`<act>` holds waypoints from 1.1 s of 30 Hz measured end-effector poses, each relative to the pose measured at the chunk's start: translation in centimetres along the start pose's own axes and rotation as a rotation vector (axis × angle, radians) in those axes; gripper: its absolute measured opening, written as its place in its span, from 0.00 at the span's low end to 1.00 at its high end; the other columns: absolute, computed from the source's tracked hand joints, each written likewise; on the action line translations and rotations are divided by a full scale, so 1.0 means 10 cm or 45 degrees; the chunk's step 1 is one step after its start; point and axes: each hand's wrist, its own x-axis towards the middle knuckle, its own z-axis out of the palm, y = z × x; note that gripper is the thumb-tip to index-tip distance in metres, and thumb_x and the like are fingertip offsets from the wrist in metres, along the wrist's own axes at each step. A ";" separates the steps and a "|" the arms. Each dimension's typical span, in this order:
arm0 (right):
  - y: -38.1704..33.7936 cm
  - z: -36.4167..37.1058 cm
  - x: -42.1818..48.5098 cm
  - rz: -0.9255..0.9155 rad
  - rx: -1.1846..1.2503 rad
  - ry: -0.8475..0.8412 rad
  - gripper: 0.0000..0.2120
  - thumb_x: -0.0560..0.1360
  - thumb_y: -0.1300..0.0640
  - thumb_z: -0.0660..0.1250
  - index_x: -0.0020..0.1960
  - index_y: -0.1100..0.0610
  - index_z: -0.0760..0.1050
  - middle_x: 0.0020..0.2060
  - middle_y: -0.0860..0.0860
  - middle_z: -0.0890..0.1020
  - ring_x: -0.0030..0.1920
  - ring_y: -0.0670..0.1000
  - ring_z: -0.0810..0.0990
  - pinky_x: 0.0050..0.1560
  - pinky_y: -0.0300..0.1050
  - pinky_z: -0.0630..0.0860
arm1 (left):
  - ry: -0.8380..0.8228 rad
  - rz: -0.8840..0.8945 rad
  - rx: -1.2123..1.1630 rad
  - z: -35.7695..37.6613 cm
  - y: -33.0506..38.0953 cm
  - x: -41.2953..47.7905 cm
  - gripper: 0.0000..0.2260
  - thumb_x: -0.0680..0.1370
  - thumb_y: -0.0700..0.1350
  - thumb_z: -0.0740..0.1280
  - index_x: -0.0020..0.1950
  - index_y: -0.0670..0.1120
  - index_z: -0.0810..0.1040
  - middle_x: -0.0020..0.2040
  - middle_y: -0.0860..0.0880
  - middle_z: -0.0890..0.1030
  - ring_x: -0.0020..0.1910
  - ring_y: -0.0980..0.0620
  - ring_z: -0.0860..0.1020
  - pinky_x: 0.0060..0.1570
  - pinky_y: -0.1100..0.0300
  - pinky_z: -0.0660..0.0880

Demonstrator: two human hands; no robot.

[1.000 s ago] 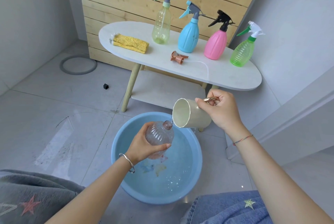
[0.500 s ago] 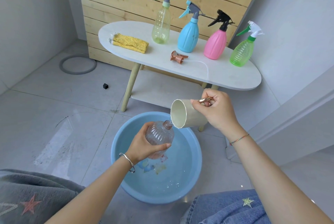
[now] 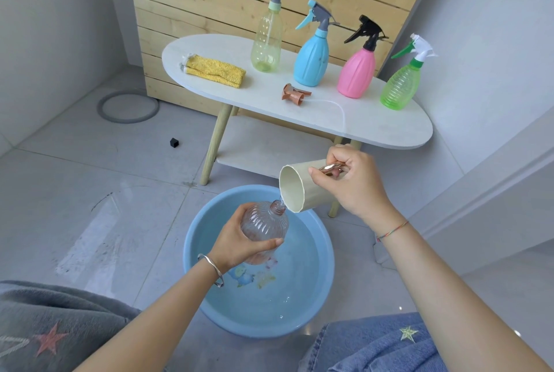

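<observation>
My left hand [image 3: 239,244] grips a clear ribbed bottle [image 3: 265,226] with no cap, held tilted above a blue basin [image 3: 325,254] of water on the floor. My right hand [image 3: 352,184] holds a cream cup [image 3: 295,188] by its metallic handle, tipped on its side. The cup's lower rim sits right at the bottle's open neck, and a thin stream of water runs between them. A copper-coloured spray head [image 3: 293,95] with a thin tube lies on the white table [image 3: 374,128].
On the table stand a yellow-green spray bottle [image 3: 266,41], a blue one [image 3: 311,59], a pink one [image 3: 358,70] and a green one [image 3: 400,88], plus a folded yellow cloth [image 3: 214,71]. A grey ring [image 3: 128,107] and small black cube [image 3: 174,142] lie on the floor.
The cup has shifted slightly left and down, with its rim closer over the bottle's neck. My left hand and the bottle have stayed nearly still.
</observation>
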 end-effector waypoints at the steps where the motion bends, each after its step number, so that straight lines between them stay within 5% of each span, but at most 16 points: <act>1: -0.01 0.00 0.00 -0.020 -0.006 -0.005 0.18 0.66 0.55 0.71 0.29 0.56 0.62 0.25 0.45 0.65 0.32 0.48 0.64 0.35 0.45 0.62 | 0.002 -0.003 0.002 0.00 -0.01 0.00 0.40 0.54 0.63 0.79 0.62 0.55 0.71 0.57 0.59 0.78 0.56 0.66 0.75 0.53 0.74 0.69; 24: -0.06 0.09 -0.01 -0.274 -0.191 -0.066 0.19 0.67 0.57 0.72 0.31 0.53 0.61 0.27 0.45 0.65 0.34 0.46 0.59 0.38 0.36 0.60 | 0.018 -0.012 0.008 -0.01 -0.07 0.02 0.40 0.54 0.63 0.80 0.62 0.55 0.72 0.57 0.58 0.79 0.58 0.61 0.76 0.58 0.65 0.72; 29: -0.03 0.08 -0.03 -0.120 -0.052 0.018 0.19 0.67 0.58 0.72 0.29 0.55 0.62 0.25 0.49 0.67 0.33 0.49 0.63 0.34 0.40 0.60 | 0.031 -0.011 -0.011 -0.01 -0.04 0.01 0.39 0.54 0.63 0.80 0.62 0.55 0.72 0.57 0.58 0.79 0.58 0.62 0.76 0.55 0.69 0.70; 33: 0.07 0.07 -0.02 0.263 0.234 0.156 0.22 0.69 0.60 0.74 0.29 0.54 0.60 0.22 0.43 0.65 0.27 0.43 0.64 0.31 0.37 0.60 | 0.053 -0.029 -0.062 -0.03 -0.03 0.01 0.38 0.55 0.60 0.81 0.61 0.55 0.72 0.57 0.59 0.78 0.55 0.67 0.76 0.52 0.74 0.70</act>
